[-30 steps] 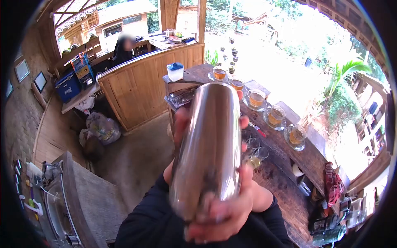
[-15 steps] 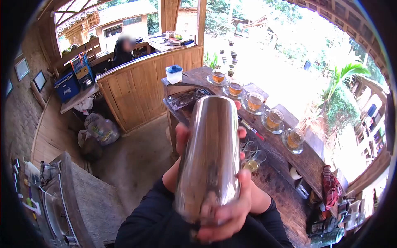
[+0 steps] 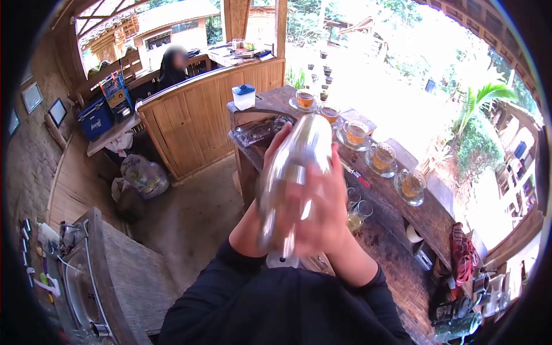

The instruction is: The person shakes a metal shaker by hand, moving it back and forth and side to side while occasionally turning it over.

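A shiny metal cocktail shaker (image 3: 309, 133) is held up in front of my chest, tilted and smeared by motion. My right hand (image 3: 319, 215) is wrapped across its near side. My left hand (image 3: 278, 144) grips it from the left, mostly hidden behind the metal. Beyond the shaker, several glass cups (image 3: 411, 185) of amber drink stand on saucers in a row along the wooden counter (image 3: 440, 227). Below that row, a glass with some pale yellow liquid (image 3: 357, 215) stands near other glasses, partly hidden by my right hand.
A blue-lidded container (image 3: 244, 99) stands at the counter's far end. A red-handled tool (image 3: 357, 175) lies near the cups. A red patterned cloth (image 3: 462, 256) hangs at the right. Behind a wooden partition (image 3: 195, 121) is another person (image 3: 171, 69). A sink (image 3: 80, 287) is at the lower left.
The shaker has swung from broad end facing me to a tilted pose with its narrower end toward me. My right hand has risen across its front.
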Available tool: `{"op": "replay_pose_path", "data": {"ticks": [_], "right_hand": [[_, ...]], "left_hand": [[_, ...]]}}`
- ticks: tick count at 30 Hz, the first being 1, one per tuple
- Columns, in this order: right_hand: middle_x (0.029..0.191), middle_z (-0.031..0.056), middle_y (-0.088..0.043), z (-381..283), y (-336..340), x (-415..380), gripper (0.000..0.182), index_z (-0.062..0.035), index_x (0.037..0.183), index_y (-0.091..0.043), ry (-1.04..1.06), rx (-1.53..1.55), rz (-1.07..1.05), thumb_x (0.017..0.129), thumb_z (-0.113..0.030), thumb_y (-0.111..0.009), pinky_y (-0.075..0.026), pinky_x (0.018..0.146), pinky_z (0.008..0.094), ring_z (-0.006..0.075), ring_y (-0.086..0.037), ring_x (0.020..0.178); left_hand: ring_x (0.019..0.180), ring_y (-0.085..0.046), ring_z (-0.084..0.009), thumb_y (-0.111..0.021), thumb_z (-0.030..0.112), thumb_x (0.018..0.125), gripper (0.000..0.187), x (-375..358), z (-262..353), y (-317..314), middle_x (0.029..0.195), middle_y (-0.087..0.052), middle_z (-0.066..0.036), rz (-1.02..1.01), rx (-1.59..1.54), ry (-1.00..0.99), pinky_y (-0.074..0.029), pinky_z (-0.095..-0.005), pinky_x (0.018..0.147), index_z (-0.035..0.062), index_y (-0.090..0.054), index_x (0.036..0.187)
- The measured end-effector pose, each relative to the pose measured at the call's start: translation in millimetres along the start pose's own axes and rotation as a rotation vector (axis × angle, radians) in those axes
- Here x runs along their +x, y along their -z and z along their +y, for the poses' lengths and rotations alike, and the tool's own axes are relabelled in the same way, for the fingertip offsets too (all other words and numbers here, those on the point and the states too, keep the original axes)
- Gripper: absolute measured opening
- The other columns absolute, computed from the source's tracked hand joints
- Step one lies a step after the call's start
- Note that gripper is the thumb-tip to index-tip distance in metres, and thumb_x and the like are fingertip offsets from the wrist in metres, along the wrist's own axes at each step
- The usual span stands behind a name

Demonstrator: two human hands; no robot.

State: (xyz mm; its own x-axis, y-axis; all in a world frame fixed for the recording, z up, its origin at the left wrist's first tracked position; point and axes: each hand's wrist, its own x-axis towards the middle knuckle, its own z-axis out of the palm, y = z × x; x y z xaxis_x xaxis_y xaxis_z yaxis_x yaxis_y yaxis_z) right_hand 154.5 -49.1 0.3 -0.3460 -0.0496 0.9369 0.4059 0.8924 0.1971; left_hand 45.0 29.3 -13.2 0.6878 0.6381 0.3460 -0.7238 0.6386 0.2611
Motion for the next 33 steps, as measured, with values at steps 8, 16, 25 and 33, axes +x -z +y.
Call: {"op": "replay_pose_path", "data": {"ticks": [8, 16, 25, 33], "right_hand": [[0.123, 0.0129, -0.056, -25, 16, 16, 0.048, -0.009, 0.11, -0.06, 0.218, 0.071, 0.189, 0.071, -0.035, -0.069, -0.034, 0.102, 0.0532, 0.0369, -0.05, 0.119], [0.115, 0.0147, -0.061, 2, 6, 17, 0.036, -0.0112, 0.099, -0.065, -0.413, 0.196, 0.281, 0.065, -0.022, -0.072, -0.033, 0.098, 0.0617, 0.0374, -0.056, 0.11], [0.121, 0.0112, -0.059, 3, 9, -8, 0.041, -0.0151, 0.108, -0.061, 0.032, 0.021, 0.071, 0.072, -0.033, -0.068, -0.033, 0.103, 0.0578, 0.0401, -0.05, 0.117], [0.104, -0.0064, -0.059, -12, -21, 18, 0.032, -0.0237, 0.098, -0.057, 0.177, 0.155, 0.604, 0.071, -0.02, -0.072, -0.042, 0.089, 0.0585, 0.0246, -0.061, 0.1]], "left_hand": [[0.112, -0.057, -0.0339, -0.043, 0.059, 0.092, 0.07, -11, -26, -42, 0.132, -0.049, -0.022, -0.557, 0.046, -0.018, -0.052, -0.0471, 0.089, 0.0042, -0.042, 0.136], [0.102, -0.062, -0.0274, -0.043, 0.046, 0.093, 0.054, -5, -28, 8, 0.112, -0.063, -0.016, 0.013, -0.177, -0.159, -0.05, -0.0414, 0.09, 0.0019, -0.056, 0.121], [0.102, -0.062, -0.0329, -0.045, 0.053, 0.091, 0.069, 2, -21, 4, 0.118, -0.058, -0.02, -0.318, -0.203, 0.016, -0.052, -0.0455, 0.087, 0.0003, -0.039, 0.134], [0.108, -0.059, -0.0307, -0.047, 0.058, 0.089, 0.078, -12, -38, -38, 0.126, -0.052, -0.024, -0.409, 0.094, -0.155, -0.054, -0.0424, 0.085, 0.0013, -0.031, 0.141]]}}
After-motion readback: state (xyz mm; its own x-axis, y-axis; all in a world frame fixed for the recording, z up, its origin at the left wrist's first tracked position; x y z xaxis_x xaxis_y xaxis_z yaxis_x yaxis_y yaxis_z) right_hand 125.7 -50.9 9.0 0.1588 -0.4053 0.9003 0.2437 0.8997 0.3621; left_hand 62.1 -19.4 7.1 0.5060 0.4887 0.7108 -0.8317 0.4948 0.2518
